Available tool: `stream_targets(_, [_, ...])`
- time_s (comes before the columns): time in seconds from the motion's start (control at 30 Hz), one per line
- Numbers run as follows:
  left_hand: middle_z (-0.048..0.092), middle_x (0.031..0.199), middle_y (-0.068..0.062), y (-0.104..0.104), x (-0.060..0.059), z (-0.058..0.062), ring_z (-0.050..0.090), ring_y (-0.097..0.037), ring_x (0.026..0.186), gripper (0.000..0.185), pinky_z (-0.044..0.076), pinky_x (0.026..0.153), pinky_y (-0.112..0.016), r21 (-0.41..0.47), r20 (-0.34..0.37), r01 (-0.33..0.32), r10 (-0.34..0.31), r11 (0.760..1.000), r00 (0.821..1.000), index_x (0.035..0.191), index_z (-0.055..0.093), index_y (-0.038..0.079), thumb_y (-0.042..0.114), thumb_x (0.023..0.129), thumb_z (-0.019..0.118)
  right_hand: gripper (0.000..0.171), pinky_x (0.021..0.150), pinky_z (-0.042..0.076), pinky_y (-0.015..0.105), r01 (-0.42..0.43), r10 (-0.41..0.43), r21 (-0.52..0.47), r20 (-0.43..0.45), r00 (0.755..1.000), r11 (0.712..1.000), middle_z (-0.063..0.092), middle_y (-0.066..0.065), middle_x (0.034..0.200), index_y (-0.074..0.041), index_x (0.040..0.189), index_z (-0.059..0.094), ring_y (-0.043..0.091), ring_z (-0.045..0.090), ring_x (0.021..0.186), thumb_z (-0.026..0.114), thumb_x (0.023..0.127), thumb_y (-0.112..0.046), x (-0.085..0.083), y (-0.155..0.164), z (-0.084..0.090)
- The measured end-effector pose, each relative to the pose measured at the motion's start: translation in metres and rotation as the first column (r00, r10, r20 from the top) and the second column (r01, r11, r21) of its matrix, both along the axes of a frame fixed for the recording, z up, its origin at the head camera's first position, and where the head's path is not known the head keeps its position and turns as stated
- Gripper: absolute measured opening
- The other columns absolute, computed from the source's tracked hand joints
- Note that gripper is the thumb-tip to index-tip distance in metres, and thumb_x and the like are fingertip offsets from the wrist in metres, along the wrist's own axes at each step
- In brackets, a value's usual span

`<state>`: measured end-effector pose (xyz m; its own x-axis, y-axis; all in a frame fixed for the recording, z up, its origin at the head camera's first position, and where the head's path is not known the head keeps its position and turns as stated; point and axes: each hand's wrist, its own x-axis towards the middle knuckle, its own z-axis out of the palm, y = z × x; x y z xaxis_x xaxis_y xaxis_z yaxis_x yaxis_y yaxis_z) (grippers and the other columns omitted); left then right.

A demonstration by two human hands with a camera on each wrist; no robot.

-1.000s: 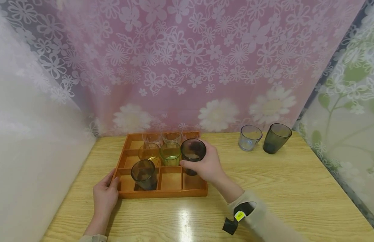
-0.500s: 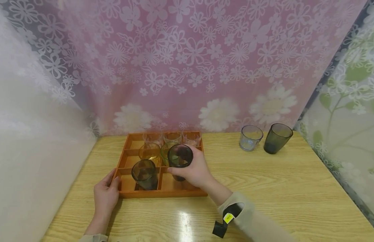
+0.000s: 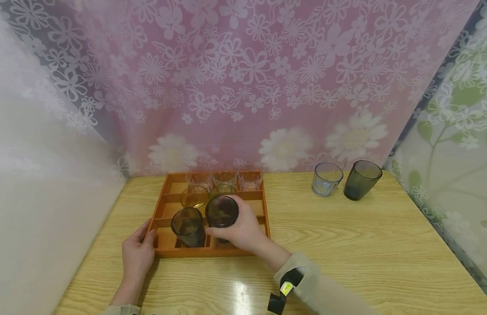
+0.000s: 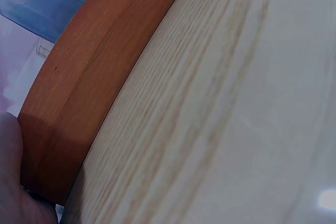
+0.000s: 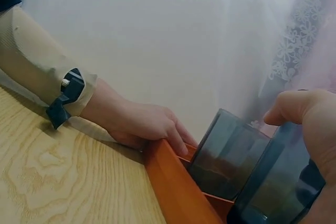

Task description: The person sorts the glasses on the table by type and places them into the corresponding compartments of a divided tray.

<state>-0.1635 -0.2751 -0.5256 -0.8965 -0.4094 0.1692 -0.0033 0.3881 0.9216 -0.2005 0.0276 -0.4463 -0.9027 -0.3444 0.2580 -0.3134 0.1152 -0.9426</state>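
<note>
A wooden divided tray (image 3: 180,253) lies on the table, its left front corner gripped by my left hand (image 3: 138,253). My right hand (image 3: 245,227) holds a dark grey drinking glass (image 3: 222,211) over the front middle compartment, thumb on the near side. In the right wrist view this held glass (image 5: 281,174) leans close beside another dark glass (image 5: 228,153); whether its base touches the tray is hidden. That other dark glass (image 3: 188,229) rests tilted in the front row, left of the held one. Behind them are an amber glass (image 3: 194,197) and a partly hidden green glass (image 3: 223,190).
Several pale glasses, among them a clear glass (image 3: 250,180), stand in the tray's back row. To the right, near the curtain (image 3: 243,87), are a clear bluish glass (image 3: 327,180) and a dark glass (image 3: 361,181) on the wooden table (image 3: 345,245).
My right hand has carried the dark glass leftward and nearer, from the tray's right side to over the front middle compartment. My left hand stays on the tray corner.
</note>
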Motion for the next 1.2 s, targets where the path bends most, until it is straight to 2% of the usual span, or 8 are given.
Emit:
stream_targets(0.43, [0.061,0.142,-0.023,0.000,-0.002,-0.002,0.055,-0.033,0.135,0.041,0.043,0.089,-0.004,0.003,-0.007,-0.007,0.007,1.000,1.000,0.145,0.061,-0.003,0.001,0.104,0.063,0.070,0.098,0.055,0.057,0.005,-0.005,-0.014,0.007,1.000,1.000,0.067,0.009,0.126,-0.008,0.133,0.063,0.033,0.065,0.116,0.099,0.074,-0.019,0.004,-0.008,-0.020])
stream_targets(0.6, [0.062,0.141,-0.023,0.000,-0.002,-0.001,0.056,-0.033,0.134,0.041,0.043,0.088,-0.003,-0.015,-0.001,-0.017,0.017,1.000,1.000,0.145,0.062,-0.003,0.001,0.104,0.063,0.071,0.099,0.055,0.056,0.020,-0.021,-0.037,-0.003,1.000,0.999,0.069,0.008,0.125,-0.008,0.133,0.064,0.031,0.066,0.115,0.100,0.072,-0.019,0.006,-0.011,-0.029])
stream_targets(0.83, [0.062,0.141,-0.023,0.000,-0.001,-0.001,0.056,-0.033,0.133,0.041,0.043,0.088,-0.003,-0.008,-0.004,-0.014,0.014,1.000,1.000,0.144,0.062,-0.005,0.000,0.104,0.063,0.075,0.100,0.053,0.058,0.069,-0.068,-0.018,0.031,0.997,0.997,0.068,0.007,0.125,-0.011,0.134,0.064,0.032,0.064,0.118,0.101,0.070,-0.025,0.010,-0.014,-0.036])
stream_targets(1.2, [0.060,0.144,-0.022,0.000,0.001,0.000,0.054,-0.034,0.136,0.041,0.042,0.089,-0.003,-0.002,0.005,-0.011,0.011,1.000,1.000,0.146,0.061,-0.002,0.003,0.105,0.063,0.077,0.099,0.055,0.053,0.059,-0.059,0.020,0.021,0.998,0.998,0.068,0.005,0.126,-0.011,0.135,0.062,0.029,0.065,0.117,0.101,0.070,-0.025,0.008,-0.012,-0.035])
